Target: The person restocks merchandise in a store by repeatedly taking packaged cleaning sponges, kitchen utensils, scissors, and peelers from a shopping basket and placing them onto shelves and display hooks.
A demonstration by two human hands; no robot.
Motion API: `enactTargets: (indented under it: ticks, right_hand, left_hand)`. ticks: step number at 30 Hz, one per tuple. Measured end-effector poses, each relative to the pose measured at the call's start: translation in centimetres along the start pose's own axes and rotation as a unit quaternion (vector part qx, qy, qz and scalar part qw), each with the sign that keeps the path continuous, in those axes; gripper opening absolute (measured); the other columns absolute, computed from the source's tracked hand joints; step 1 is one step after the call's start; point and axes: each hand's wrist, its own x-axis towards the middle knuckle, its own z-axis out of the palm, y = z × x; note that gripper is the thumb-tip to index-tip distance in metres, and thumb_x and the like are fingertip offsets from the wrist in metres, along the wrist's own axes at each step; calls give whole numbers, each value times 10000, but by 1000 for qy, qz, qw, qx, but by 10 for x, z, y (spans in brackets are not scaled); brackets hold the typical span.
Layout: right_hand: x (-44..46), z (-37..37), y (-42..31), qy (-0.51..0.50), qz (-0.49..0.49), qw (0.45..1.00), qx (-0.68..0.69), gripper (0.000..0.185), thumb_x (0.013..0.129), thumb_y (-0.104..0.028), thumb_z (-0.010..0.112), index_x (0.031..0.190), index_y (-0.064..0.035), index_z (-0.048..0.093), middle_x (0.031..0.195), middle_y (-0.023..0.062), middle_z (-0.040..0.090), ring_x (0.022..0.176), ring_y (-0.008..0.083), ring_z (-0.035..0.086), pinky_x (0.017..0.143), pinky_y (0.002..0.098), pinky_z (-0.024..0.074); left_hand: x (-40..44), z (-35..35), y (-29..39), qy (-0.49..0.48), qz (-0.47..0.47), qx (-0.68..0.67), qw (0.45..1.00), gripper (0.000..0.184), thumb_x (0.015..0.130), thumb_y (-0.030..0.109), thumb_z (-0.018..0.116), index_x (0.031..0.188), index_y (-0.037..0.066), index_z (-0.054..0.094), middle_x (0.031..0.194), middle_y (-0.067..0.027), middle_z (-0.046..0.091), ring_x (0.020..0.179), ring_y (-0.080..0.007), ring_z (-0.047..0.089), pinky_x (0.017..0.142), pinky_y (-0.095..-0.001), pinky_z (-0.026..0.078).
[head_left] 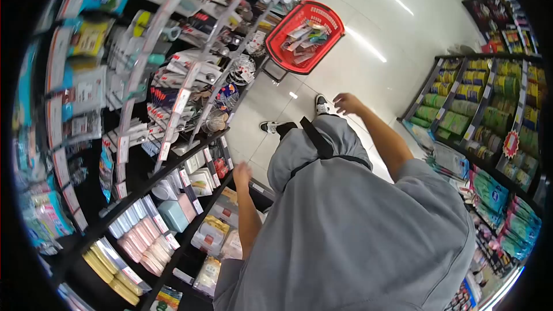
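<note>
My left hand (242, 175) hangs beside the shelf on the left, nearest to small boxed goods (201, 183) on a lower tier. Its fingers are small and slightly blurred but look loose, with nothing seen in them. Over the floor in front of my body, my right hand (348, 104) is held out with its fingers a little apart and bent, holding nothing. Ahead of my feet stands a red shopping basket (276, 52) with several packaged items (308, 40) inside. Neither hand touches it.
Shelves with hanging kitchen utensils (184, 75) and price rails run along the left. Lower tiers hold storage boxes (173, 215). On the right stands a rack of green and yellow sponge packs (469, 92). Pale tiled floor (368, 40) lies between them.
</note>
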Motion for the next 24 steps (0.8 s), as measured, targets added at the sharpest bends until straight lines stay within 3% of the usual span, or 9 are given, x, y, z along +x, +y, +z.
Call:
enactTargets:
  ticks: [1, 2, 6, 13, 17, 19, 20, 23, 24]
  right_hand:
    - [-2, -17, 9, 1, 42, 991, 125, 232, 787, -105, 599, 1003, -23, 621, 840, 77, 667, 711, 164, 659, 563, 299, 510]
    - [-8, -33, 17, 56, 25, 992, 108, 234, 790, -108, 596, 1007, -25, 619, 859, 76, 666, 712, 160, 657, 567, 288, 509]
    - [-43, -64, 79, 183, 95, 959, 196, 206, 807, -126, 573, 988, -36, 616, 879, 73, 655, 740, 165, 649, 597, 296, 510]
    - [-140, 7, 224, 163, 322, 905, 227, 199, 832, -176, 531, 977, -68, 616, 854, 84, 643, 698, 172, 627, 562, 318, 490]
    - [-196, 65, 193, 188, 351, 881, 255, 236, 815, -193, 561, 958, -16, 625, 875, 97, 651, 671, 201, 627, 573, 311, 502]
    - [-216, 119, 220, 237, 222, 928, 185, 257, 841, -228, 555, 971, -18, 627, 904, 110, 648, 721, 216, 629, 659, 324, 506]
    - [-221, 148, 231, 238, 235, 925, 183, 257, 841, -228, 555, 971, -18, 627, 904, 110, 648, 721, 216, 629, 659, 324, 506]
    - [-241, 205, 237, 188, 383, 878, 217, 314, 833, -291, 560, 976, -20, 624, 840, 104, 649, 796, 198, 616, 735, 319, 485]
    - [-245, 193, 210, 188, 418, 758, 465, 295, 823, -276, 569, 963, -24, 630, 833, 91, 653, 797, 183, 613, 727, 314, 483]
  left_hand:
    - [4, 24, 32, 5, 95, -20, 995, 291, 905, 261, 558, 1086, 32, 558, 835, -60, 616, 695, -127, 590, 545, -243, 451]
    - [-11, 53, 84, -4, 121, 8, 993, 329, 906, 244, 564, 1146, 21, 541, 970, -66, 608, 798, -136, 610, 609, -253, 474]
    - [-50, 153, 186, -106, 239, 84, 962, 314, 903, 208, 583, 1157, 28, 544, 1043, -60, 605, 888, -153, 615, 695, -261, 487]
    - [-26, 240, 167, -227, 214, 246, 918, 270, 839, 134, 630, 1078, 14, 600, 1039, -115, 617, 918, -204, 625, 766, -305, 496]
    - [52, 278, 166, -238, 266, 334, 872, 294, 799, 159, 658, 1050, 16, 605, 1009, -139, 622, 852, -234, 633, 765, -340, 496]
    - [114, 306, 171, -250, 285, 360, 852, 285, 785, 166, 662, 1024, 20, 609, 999, -146, 624, 821, -242, 637, 750, -352, 499]
    - [145, 323, 172, -242, 270, 325, 874, 280, 777, 177, 663, 1008, 27, 615, 968, -145, 632, 804, -248, 642, 741, -355, 499]
    - [224, 382, 196, -181, 223, 441, 850, 236, 764, 215, 644, 914, 32, 636, 826, -147, 657, 795, -295, 645, 738, -381, 502]
    - [266, 397, 187, -217, 306, 429, 822, 231, 761, 204, 638, 907, 25, 633, 836, -153, 658, 795, -312, 641, 739, -393, 499]
